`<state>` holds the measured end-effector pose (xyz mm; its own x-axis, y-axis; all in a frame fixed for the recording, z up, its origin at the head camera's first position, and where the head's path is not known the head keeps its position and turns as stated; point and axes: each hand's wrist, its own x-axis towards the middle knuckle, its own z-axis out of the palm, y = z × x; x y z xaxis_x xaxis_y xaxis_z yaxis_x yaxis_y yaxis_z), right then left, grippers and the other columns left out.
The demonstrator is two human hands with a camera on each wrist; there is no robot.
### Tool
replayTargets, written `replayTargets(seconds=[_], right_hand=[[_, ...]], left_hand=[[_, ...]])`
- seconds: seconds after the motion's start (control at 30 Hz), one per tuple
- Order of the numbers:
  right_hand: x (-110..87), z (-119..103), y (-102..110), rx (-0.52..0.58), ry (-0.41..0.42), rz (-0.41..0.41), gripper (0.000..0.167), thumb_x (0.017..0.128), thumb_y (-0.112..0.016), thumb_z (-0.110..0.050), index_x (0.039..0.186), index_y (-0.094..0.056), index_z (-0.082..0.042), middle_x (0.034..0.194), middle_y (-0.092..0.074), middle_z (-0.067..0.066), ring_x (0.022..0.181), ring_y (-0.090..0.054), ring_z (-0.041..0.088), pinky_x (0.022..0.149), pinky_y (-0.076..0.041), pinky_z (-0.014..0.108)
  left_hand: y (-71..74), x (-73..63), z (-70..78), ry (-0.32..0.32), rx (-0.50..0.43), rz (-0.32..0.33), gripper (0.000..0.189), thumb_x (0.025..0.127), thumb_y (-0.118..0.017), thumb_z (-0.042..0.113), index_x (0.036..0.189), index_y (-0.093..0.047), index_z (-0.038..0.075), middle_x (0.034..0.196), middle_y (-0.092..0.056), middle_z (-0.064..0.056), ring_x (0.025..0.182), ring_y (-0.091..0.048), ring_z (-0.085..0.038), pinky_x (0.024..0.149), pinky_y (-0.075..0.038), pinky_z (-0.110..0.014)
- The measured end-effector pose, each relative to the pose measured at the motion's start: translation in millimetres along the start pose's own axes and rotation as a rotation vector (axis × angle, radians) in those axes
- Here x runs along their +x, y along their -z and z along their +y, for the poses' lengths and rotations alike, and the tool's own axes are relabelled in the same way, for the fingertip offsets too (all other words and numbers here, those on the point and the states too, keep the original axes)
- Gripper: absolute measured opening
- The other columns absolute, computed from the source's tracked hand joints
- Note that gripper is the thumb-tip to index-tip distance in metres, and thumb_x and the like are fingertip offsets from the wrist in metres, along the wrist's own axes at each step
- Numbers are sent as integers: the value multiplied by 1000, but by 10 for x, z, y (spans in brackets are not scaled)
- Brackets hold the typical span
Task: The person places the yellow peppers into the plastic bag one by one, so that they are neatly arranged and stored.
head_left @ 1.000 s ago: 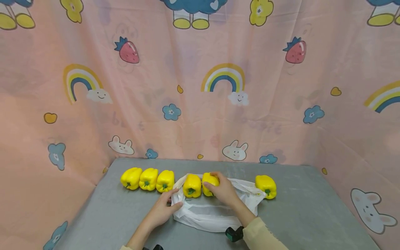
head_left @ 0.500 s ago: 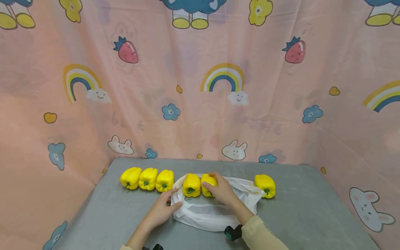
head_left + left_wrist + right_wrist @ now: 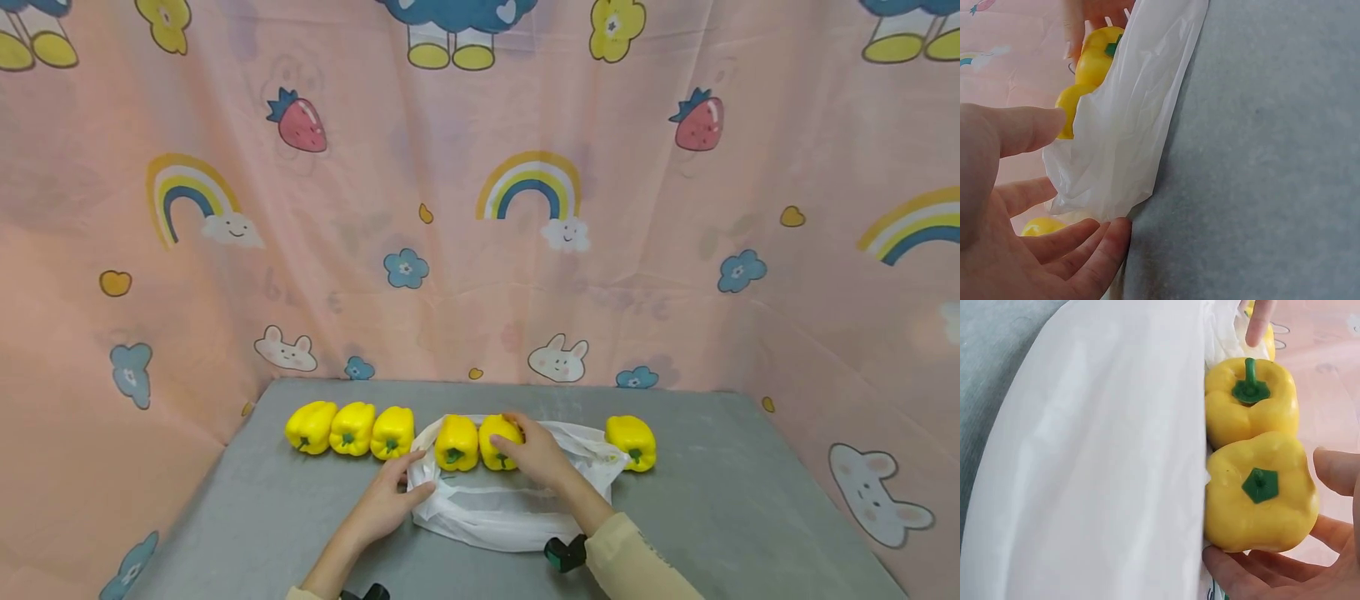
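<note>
Two yellow bell peppers sit side by side at the mouth of a white plastic bag (image 3: pixel 498 533): the left pepper (image 3: pixel 456 442) and the right pepper (image 3: pixel 495 443). My right hand (image 3: pixel 549 460) lies around the right pepper. In the right wrist view its fingers (image 3: pixel 1235 575) touch this pepper's lower side, while the thumb stands slightly apart from it. At the bag's left edge, my left hand (image 3: pixel 381 507) spreads loosely, and its fingertips (image 3: pixel 1121 231) touch the plastic. The left pepper's lower part is hidden by the bag in the left wrist view.
Left of the bag, three yellow bell peppers (image 3: pixel 352 429) stand in a row. Another yellow bell pepper (image 3: pixel 632 442) stands at the bag's right corner. All rest on a grey table (image 3: pixel 712 517), backed by a printed pink curtain (image 3: pixel 465 317).
The head view has shifted slightly. Both hands, the bag and the peppers keep nearly the same places relative to each other.
</note>
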<state>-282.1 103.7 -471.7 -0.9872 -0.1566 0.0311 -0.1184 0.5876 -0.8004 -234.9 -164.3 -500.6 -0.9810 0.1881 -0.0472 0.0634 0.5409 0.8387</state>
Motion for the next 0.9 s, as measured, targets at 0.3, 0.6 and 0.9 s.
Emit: replayTargets(seconds=[0.3, 0.6, 0.9], right_hand=[[-50, 14, 101, -41, -6, 0, 59, 98, -67, -36, 146, -52, -5, 138, -58, 23, 122, -59, 39, 99, -48, 54], [-189, -43, 447, -88, 6, 15, 48, 99, -66, -30, 141, -56, -8, 131, -62, 20, 116, -62, 36, 89, -55, 51], [-282, 104, 852, -134, 87, 106, 45, 102, -63, -29, 140, -57, -5, 131, -63, 21, 117, -62, 37, 95, -51, 53]], left_hand=[[6, 1, 3, 4, 1, -2, 62, 96, -70, 41, 147, -52, 12, 139, -51, -17, 109, -53, -27, 85, -49, -48], [11, -3, 6, 7, 1, -2, 62, 96, -70, 41, 147, -52, 12, 137, -51, -16, 108, -52, -27, 84, -48, -46], [9, -6, 9, 5, 0, -5, 61, 96, -70, 41, 147, -53, 13, 138, -51, -15, 108, -52, -26, 84, -48, -46]])
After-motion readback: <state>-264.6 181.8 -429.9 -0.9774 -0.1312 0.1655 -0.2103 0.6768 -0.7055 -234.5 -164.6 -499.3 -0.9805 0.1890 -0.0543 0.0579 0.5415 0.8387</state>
